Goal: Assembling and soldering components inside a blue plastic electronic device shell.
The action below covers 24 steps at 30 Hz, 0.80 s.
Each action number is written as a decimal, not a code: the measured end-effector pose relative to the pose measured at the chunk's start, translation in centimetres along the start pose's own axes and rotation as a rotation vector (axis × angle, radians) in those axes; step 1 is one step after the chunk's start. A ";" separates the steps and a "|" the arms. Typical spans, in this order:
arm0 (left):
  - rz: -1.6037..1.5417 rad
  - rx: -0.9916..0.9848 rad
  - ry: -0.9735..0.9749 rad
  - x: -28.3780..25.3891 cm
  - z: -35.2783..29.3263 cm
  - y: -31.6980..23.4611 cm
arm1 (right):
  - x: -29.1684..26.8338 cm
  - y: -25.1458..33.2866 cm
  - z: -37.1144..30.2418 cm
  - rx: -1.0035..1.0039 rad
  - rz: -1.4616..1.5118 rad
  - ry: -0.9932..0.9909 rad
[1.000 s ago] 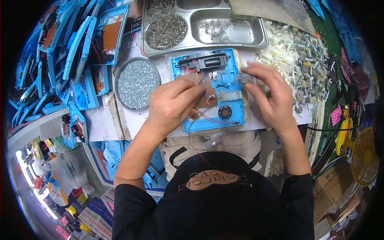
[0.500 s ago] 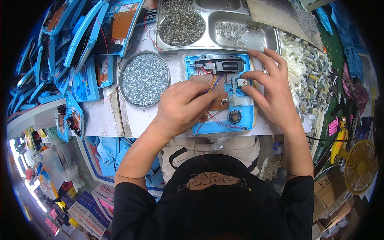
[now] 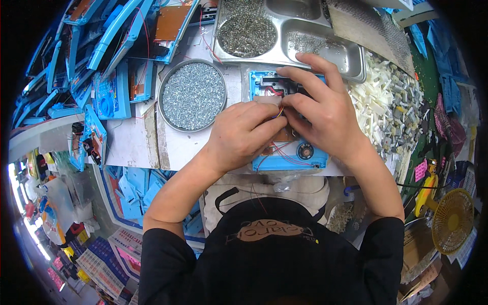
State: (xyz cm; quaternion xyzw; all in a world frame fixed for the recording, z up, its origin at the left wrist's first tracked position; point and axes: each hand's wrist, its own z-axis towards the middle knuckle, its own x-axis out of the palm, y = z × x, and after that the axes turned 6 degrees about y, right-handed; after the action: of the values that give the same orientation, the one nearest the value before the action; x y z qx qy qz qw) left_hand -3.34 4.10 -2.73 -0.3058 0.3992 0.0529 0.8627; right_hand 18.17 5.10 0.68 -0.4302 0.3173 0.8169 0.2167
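A blue plastic housing [image 3: 292, 163] lies open on the table in front of me, partly covered by my hands. Inside it sit a round black speaker [image 3: 305, 151], thin red wires [image 3: 284, 151] and a brown circuit board [image 3: 285, 134]. Over the board, my left hand [image 3: 243, 133] is closed, thumb and forefinger pinching thin coloured wires [image 3: 281, 110]. My right hand [image 3: 325, 109] meets it there, its thumb and forefinger closed on the same wires while its other fingers reach over the housing's far edge. The exact grip point is hidden by the fingertips.
Left of the housing stands a round tray [image 3: 192, 95] of screws. Behind it is a metal compartment tray [image 3: 284, 65] with small springs and metal parts. White and grey plastic pieces [image 3: 386, 104] are heaped at right. Blue housings [image 3: 113, 94] pile up at left.
My right hand has left the small white part on the housing's right side and moved left to the wires at my left fingertips. The view has shifted slightly.
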 end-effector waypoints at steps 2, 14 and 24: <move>-0.003 -0.008 0.005 -0.1 0.1 -0.1 | 0.0 -0.1 0.1 -0.025 -0.009 -0.008; -0.237 -0.257 -0.187 -1.0 1.8 -3.1 | -0.2 -0.5 -3.2 0.227 0.027 -0.156; 0.054 -0.106 -0.047 2.1 6.2 -0.4 | -0.4 -0.9 -4.8 0.362 0.247 -0.288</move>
State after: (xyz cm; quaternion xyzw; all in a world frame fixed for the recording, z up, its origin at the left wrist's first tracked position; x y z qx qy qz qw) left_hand 2.30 6.98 -1.03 -0.3390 0.3834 0.1046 0.8527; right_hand 21.63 2.29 -1.32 -0.2217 0.4742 0.8199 0.2318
